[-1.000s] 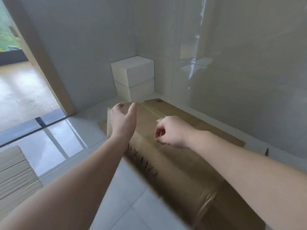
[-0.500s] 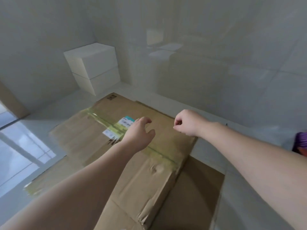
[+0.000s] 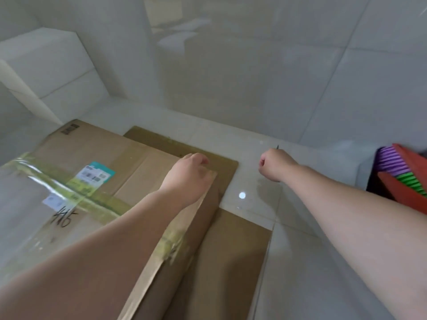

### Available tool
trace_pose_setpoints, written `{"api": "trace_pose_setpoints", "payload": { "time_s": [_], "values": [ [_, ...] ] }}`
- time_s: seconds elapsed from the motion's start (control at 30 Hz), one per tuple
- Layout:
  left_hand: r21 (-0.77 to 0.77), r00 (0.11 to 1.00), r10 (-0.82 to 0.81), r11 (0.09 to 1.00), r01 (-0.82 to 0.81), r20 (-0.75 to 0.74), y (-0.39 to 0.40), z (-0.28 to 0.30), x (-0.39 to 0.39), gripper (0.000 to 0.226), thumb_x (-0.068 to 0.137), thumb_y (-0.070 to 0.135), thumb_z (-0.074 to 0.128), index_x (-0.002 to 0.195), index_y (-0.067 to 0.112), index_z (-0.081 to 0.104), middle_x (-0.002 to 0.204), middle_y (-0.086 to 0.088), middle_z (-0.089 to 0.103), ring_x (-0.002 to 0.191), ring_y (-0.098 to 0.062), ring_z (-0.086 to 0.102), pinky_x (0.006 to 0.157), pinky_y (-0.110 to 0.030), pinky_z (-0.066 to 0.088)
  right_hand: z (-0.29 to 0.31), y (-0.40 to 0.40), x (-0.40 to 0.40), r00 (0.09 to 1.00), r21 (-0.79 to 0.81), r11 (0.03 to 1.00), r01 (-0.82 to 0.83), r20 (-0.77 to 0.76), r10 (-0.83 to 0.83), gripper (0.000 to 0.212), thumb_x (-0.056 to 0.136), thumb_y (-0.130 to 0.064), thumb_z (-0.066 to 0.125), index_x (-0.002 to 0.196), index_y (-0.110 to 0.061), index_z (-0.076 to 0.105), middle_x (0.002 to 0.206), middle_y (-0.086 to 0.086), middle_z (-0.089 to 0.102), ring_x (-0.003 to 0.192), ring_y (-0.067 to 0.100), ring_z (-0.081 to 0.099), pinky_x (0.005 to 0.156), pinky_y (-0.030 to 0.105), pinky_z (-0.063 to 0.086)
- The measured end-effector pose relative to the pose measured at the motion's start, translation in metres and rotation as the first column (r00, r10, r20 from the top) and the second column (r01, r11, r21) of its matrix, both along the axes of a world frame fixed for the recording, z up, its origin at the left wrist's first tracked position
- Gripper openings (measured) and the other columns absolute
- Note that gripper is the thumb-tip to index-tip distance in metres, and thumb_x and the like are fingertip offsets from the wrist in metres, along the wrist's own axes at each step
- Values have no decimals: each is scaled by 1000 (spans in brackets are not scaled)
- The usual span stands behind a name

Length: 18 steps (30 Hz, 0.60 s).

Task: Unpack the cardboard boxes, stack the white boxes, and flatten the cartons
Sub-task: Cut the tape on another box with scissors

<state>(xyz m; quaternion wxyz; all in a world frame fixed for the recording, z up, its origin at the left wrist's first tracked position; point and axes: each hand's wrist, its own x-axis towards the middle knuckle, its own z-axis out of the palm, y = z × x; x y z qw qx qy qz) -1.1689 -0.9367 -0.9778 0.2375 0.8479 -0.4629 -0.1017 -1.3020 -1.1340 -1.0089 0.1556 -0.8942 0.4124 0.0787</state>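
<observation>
Head cam looks down at a glossy pale tiled floor [image 3: 300,262] w/ thin grout lines, meeting glossy pale tiled walls [image 3: 254,65] that mirror the cartons faintly.

Far left, in the corner where two walls meet: two white boxes [image 3: 53,72] stacked one on the other, on the floor, just beyond the cardboard.

Left-centre: taped cardboard carton [image 3: 97,158] lying on the floor, top face up, yellowish-clear tape [image 3: 69,188] running across it, teal-and-white shipping label [image 3: 96,174] stuck beside the tape, black handwritten scrawl nr the lower left. Under it and poking out at the far and right sides: flattened brown cardboard sheet [image 3: 231,250], flat on the tiles.

Centre: left hand [image 3: 188,179] at the carton's far right top edge, fingers curled over that edge, resting on it; can't tell for sure if it truly grips. Forearm crosses the carton top.

Right of that: right hand [image 3: 273,165] over bare tile, apart from the cardboard, curled into a loose fist, nothing visible in it. Small bright light reflection on the tile betw. the hands.

Far right edge: red and purple-and-green ribbed item [image 3: 402,172] by the wall, cut off by frame; can't tell what it is.
</observation>
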Motion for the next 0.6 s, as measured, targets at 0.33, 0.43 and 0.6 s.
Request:
{"api": "trace_pose_setpoints", "payload": {
  "time_s": [0.33,0.43,0.6],
  "values": [
    [186,973,-126,978,90,195,-42,-40,8,33,92,43,44,115,24,60,112,7,64,112,-18,50,99,-24,26,-102,-56,-17,989,137,980,146,-10,-146,45,82,-4,44,127,-3,47,129,20,43,116,34,44,89,33,42],
    [130,965,-108,988,79,239,-42,-45,8,25,91,41,43,97,28,64,92,13,67,97,-15,54,90,-19,23,-122,-60,-10,986,142,976,162,27,-168,60,83,-2,37,142,-9,29,141,23,28,127,36,32,100,38,38],
    [73,969,-88,995,73,232,-43,-47,9,18,88,35,48,88,28,65,79,14,65,86,-14,55,86,-17,23,-143,-65,10,992,117,985,126,5,-127,46,92,-10,36,137,-3,30,148,30,14,137,41,15,109,43,28]
  ]
}}
